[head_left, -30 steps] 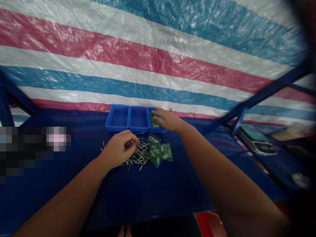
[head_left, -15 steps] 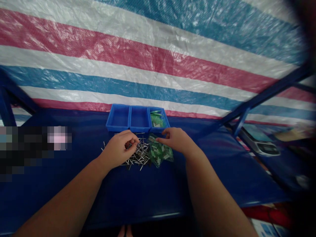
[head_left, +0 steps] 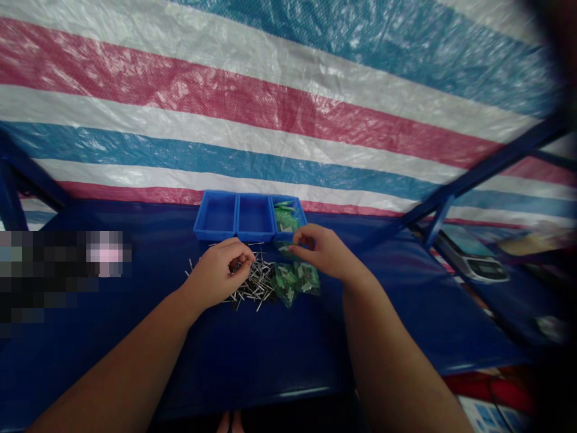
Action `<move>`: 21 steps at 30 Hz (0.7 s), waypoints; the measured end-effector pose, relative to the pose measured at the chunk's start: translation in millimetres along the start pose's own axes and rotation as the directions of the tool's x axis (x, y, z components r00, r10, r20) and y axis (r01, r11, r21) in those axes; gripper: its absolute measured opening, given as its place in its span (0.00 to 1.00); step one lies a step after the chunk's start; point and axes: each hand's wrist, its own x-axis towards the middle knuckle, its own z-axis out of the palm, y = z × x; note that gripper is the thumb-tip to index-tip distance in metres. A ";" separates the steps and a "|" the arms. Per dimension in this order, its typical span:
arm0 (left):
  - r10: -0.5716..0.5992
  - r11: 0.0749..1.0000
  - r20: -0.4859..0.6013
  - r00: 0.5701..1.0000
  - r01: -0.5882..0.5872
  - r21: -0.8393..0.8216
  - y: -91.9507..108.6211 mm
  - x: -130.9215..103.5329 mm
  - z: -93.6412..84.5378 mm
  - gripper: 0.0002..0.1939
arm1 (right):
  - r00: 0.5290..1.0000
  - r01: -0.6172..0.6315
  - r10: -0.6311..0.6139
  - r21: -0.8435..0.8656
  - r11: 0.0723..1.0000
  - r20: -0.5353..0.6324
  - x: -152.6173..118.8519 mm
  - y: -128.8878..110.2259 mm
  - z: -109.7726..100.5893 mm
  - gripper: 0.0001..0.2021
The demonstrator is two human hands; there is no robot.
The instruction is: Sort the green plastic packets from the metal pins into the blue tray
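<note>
Head cam: left hand (head_left: pixel 219 270) pinches into the metal pins (head_left: pixel 252 284) piled on the blue table (head_left: pixel 270 355); right hand (head_left: pixel 321 252) nips a green bag (head_left: pixel 285 248) above the bag pile (head_left: pixel 295 279). Looks like sorting, so dropping it cleanly into the right bin (head_left: pixel 288 218) needs care.

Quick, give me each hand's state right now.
Left hand: curled shut on the metal pins, pinching some from the pile.
Right hand: fingers pinched over the green packets; whether it grips one cannot be told.
</note>
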 end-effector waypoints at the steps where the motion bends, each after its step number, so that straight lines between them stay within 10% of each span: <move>1: 0.001 1.000 0.001 1.000 -0.001 -0.003 -0.2 0.0 0.0 0.07 | 0.996 0.033 -0.029 0.057 0.998 -0.083 0.4 1.6 0.0 0.09; 11: 0.009 1.000 0.001 1.000 -0.009 -0.009 -2.1 -1.1 1.4 0.06 | 0.805 0.023 -0.024 -0.009 1.000 -0.592 20.2 20.0 19.4 0.10; 21: -0.002 1.000 0.008 1.000 0.002 0.001 0.4 -0.2 0.0 0.07 | 0.911 -0.070 -0.058 -0.291 0.954 -0.409 28.8 21.5 40.5 0.13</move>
